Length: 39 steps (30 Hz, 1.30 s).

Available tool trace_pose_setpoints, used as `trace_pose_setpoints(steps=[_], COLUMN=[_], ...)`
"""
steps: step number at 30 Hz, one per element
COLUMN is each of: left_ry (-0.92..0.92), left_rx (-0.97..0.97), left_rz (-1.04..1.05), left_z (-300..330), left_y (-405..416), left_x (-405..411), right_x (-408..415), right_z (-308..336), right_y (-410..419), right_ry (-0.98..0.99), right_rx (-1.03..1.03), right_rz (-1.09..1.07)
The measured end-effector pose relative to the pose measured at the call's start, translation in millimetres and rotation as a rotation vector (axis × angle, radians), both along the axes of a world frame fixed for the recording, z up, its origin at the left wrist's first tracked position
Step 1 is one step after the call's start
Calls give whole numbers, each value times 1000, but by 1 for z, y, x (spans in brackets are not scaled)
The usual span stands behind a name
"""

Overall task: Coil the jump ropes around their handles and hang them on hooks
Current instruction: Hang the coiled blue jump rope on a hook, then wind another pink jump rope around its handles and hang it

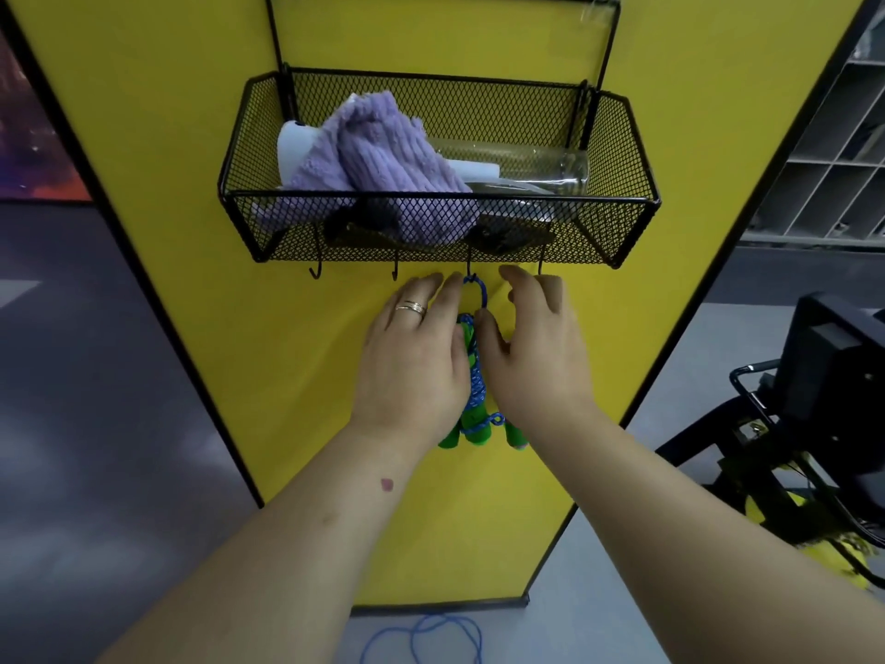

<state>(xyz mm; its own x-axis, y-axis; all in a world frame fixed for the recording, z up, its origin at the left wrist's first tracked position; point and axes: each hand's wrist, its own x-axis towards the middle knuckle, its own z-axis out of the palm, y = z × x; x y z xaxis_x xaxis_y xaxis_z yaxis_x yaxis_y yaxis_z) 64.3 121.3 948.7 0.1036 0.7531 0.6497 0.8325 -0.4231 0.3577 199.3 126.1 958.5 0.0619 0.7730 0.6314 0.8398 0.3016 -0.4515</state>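
Hanging step, nearly done. Coiled jump rope (pixel 474 376) — blue cord wound around green handles (pixel 471 433) — dangling against the yellow panel (pixel 191 184), top loop (pixel 479 292) threaded over the third hook (pixel 469 273) from the left beneath the black mesh basket (pixel 440 232).

Left hand (pixel 414 357) flat along the left side of the bundle, fingers (pixel 421 292) extended and slightly spread, index tip just beside the loop at the hook; no clear grasp visible, more a steadying touch. Right hand (pixel 536 347) on the other side, fingers curled loosely and apart, thumb touching or nearly touching the cord just below the loop — cannot tell whether anything is pinched.

Other hooks (pixel 315 271) in the row bare. Purple towel (pixel 378 160) and a clear bottle (pixel 541 167) lying in the basket above. Second length of blue cord (pixel 431 637) loose on the floor at the foot of the panel, uncoiled.

Next, probably: checking the loop sits fully in the hook's bend, then easing both hands away without jolting the bundle, since a shallow seat could let it slip off. After that, likely reaching down for the cord on the floor, winding it around its handles, and picking a free hook.
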Motion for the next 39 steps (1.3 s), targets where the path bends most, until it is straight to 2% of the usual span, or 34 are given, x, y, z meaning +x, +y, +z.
trace_pose_setpoints(steps=[3, 7, 14, 21, 30, 34, 39], left_ry=[97, 189, 236, 252, 281, 328, 329], left_rx=[44, -9, -168, -275, -460, -596, -782], left_rz=[84, 177, 283, 274, 246, 257, 252], left_z=[-7, -29, -127, -321, -603, -704, -788], left_y=[-18, -37, -69, -98, -134, -160, -190], left_x=[-6, -24, -59, -74, -82, -85, -83], right_x=[-3, -10, -17, -34, -48, -41, -34], right_z=[-12, -29, -120, -325, -604, -697, -778], right_y=[-14, -37, -71, -102, -140, -165, -190], right_ry=[-182, -295, -410, -405, -426, -464, -491], right_rx=[102, 114, 29, -83, -428, -572, -800], right_rz=[-38, -46, -8, 25, 48, 36, 29])
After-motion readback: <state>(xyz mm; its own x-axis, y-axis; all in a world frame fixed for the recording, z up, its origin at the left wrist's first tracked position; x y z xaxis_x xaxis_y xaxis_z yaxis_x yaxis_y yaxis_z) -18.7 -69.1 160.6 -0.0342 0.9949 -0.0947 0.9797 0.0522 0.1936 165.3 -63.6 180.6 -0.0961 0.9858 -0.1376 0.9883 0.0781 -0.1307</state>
